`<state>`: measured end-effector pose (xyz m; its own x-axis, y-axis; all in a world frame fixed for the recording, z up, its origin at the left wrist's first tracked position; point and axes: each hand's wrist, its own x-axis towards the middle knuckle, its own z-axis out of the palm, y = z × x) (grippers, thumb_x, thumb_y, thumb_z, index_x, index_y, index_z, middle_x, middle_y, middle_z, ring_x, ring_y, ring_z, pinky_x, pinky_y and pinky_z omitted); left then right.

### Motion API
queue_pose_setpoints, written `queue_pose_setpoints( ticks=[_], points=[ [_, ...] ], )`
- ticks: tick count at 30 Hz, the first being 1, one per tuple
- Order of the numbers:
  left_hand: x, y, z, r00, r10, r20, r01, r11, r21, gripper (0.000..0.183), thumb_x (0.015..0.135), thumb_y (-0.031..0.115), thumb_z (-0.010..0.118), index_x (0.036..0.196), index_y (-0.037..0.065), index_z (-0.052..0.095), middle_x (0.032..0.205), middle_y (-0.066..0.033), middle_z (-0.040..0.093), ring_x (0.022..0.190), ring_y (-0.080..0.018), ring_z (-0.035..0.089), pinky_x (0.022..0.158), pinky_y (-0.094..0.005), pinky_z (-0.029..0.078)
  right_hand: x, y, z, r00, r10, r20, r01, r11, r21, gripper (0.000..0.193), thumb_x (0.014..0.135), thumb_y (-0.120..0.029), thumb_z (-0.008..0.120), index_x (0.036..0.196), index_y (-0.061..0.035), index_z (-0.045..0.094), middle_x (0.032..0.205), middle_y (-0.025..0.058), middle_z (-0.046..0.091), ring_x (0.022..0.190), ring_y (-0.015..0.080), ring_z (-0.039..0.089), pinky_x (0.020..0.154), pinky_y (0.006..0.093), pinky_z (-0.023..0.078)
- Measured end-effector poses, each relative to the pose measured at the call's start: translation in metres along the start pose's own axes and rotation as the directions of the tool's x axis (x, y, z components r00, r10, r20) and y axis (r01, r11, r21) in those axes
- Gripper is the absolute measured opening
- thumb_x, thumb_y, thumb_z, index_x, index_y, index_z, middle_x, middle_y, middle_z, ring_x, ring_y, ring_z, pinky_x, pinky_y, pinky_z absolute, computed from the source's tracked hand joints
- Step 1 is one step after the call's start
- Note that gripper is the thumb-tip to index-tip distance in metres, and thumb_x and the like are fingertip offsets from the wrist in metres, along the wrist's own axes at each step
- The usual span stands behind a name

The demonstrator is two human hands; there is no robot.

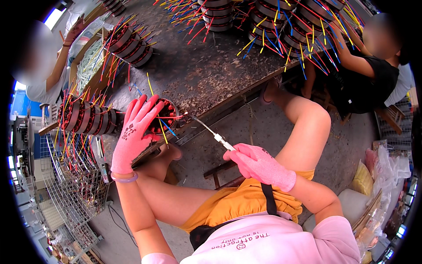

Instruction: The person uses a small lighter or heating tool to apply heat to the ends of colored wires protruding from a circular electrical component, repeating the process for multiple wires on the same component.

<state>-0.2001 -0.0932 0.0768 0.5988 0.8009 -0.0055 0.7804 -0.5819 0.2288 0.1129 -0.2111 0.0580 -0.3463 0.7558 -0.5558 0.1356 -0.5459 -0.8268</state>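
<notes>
My right hand (263, 165), in one of two pink gloves, is closed round the handle of one tool (224, 142), slanted up, I judge, so that its thin rod reaches the stator (172, 106) from outside the table edge. My left hand (133, 134) lies open over that one stator, fingers straight across its top, likely to steady it. The stator sits at the near edge of the table (193, 75), probably to keep it within both hands' reach. One red lead (176, 117) points toward the rod's tip; whether they touch is too fine for me to tell. Just left of my left hand lies one stack (88, 116) of stators, with one tray (97, 72) of pale strips and a second stack (129, 46) beyond. Farther off, at least three stacks (217, 15) crowd together, and two co-workers (362, 68) sit near the table.
</notes>
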Motion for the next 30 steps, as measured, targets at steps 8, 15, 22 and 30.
queue_pose_setpoints(
  ticks=[8,15,22,30],
  points=[
    [0.0008,0.0015,-0.0021,1.0,0.006,0.001,-0.006,1.0,0.003,0.088,0.063,0.001,0.076,0.146,0.014,0.048,0.155,-0.0061,0.041,0.146,-0.034,0.031,0.122,-0.0486,0.023,-0.0019,-0.0022,-0.0012,1.0,0.006,0.008,-0.006,1.0,0.005,0.031,0.104,-0.029,0.05,0.11,-0.0013,0.063,0.059,-0.0018,0.046,0.049,0.0051,0.039,0.046,0.024,0.029],
    [-0.0003,-0.0005,0.0,1.0,0.007,-0.002,-0.007,1.0,0.002,0.088,0.062,0.0,0.075,0.145,0.014,0.048,0.154,-0.0066,0.041,0.146,-0.0344,0.031,0.122,-0.0491,0.023,-0.0012,-0.0053,-0.0006,0.998,0.056,0.028,-0.058,0.996,0.074,0.031,0.104,-0.029,0.05,0.11,-0.001,0.063,0.06,-0.0016,0.046,0.049,0.0055,0.039,0.046,0.0243,0.03],
    [0.0003,-0.0004,-0.0003,1.0,0.011,-0.001,-0.011,1.0,0.005,0.088,0.063,0.001,0.075,0.145,0.014,0.047,0.154,-0.0065,0.041,0.146,-0.0344,0.031,0.122,-0.0493,0.023,-0.0016,-0.0029,-0.0017,0.997,0.066,0.037,-0.07,0.991,0.114,0.033,0.104,-0.031,0.05,0.111,-0.0017,0.063,0.06,-0.0015,0.046,0.049,0.0055,0.039,0.045,0.0241,0.029],
    [0.0006,0.0019,-0.001,1.0,-0.003,0.005,0.003,1.0,-0.001,0.089,0.062,0.001,0.075,0.146,0.014,0.047,0.154,-0.0065,0.041,0.146,-0.0341,0.031,0.122,-0.0492,0.022,-0.0016,-0.0058,0.0006,0.999,0.043,0.026,-0.045,0.997,0.062,0.032,0.104,-0.031,0.05,0.11,-0.0023,0.063,0.059,-0.0015,0.047,0.048,0.0051,0.038,0.044,0.0238,0.028]
  ],
)
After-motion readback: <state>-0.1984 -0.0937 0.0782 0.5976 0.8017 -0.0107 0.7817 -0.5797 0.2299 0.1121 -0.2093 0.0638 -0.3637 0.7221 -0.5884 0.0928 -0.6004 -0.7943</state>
